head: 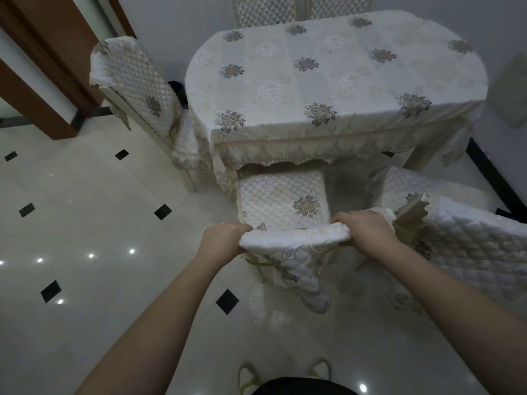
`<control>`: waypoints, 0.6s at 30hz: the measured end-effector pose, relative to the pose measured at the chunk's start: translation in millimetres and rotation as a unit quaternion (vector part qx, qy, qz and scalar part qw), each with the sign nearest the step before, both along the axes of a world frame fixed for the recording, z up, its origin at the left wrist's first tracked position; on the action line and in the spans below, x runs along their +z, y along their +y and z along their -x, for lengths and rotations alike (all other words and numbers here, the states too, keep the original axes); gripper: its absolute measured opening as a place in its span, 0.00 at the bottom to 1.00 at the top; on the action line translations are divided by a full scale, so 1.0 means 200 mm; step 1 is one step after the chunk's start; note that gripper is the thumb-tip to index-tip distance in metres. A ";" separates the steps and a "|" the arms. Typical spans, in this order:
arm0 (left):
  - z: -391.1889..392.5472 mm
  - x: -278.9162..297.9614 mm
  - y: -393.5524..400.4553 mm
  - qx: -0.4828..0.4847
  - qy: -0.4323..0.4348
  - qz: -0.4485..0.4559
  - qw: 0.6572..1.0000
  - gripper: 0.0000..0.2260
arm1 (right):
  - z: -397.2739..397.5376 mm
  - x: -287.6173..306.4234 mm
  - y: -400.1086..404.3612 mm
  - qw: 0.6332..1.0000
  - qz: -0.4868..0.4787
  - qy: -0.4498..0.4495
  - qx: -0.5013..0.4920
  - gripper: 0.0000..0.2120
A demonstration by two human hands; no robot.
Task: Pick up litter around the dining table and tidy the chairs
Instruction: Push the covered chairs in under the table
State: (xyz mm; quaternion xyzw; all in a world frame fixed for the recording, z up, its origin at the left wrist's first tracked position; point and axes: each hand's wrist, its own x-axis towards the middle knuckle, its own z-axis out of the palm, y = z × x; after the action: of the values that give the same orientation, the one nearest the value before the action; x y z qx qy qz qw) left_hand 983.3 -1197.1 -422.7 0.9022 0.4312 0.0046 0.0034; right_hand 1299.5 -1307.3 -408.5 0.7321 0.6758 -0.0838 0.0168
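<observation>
Both hands, left hand and right hand, clamped the near chair backrest top. Chair-tidying step, it seemed; next called for a straight push under the desk.

Bare forearms, dark garment, white green-trimmed slippers

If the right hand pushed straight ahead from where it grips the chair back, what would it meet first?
Probably the chair's quilted seat just beyond the right hand, then the tablecloth's hanging edge; depth is hard to judge here.
</observation>
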 end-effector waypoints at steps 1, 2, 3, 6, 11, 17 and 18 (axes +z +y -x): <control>-0.02 0.00 0.00 -0.006 0.003 0.000 1.000 0.06 | -0.02 0.00 0.00 1.000 -0.001 0.001 0.000 0.17; -0.04 -0.01 0.00 -0.014 0.003 -0.001 1.000 0.06 | -0.04 0.00 0.01 1.000 -0.001 0.000 -0.001 0.17; -0.06 -0.01 0.00 -0.022 0.000 -0.001 1.000 0.06 | -0.06 0.00 0.01 1.000 -0.002 -0.002 -0.001 0.17; -0.12 -0.05 -0.03 -0.037 0.005 -0.004 0.999 0.08 | -0.13 -0.02 0.00 1.000 0.007 -0.011 -0.006 0.18; -0.18 -0.09 -0.01 -0.048 0.002 -0.016 0.999 0.08 | -0.18 -0.03 0.00 1.000 0.020 -0.010 -0.021 0.14; -0.17 -0.04 0.12 0.013 0.071 0.051 0.996 0.13 | -0.09 -0.03 0.09 0.999 0.032 0.009 -0.032 0.15; -0.17 -0.03 0.13 0.016 0.079 0.054 0.995 0.14 | -0.09 -0.04 0.11 0.999 0.038 0.015 -0.036 0.16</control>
State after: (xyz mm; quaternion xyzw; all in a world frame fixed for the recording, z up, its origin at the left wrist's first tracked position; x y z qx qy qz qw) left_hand 1016.5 -1171.6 -429.4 0.8913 0.4441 -0.0897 0.0181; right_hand 1317.1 -1286.3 -416.1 0.7536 0.6454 -0.1210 0.0308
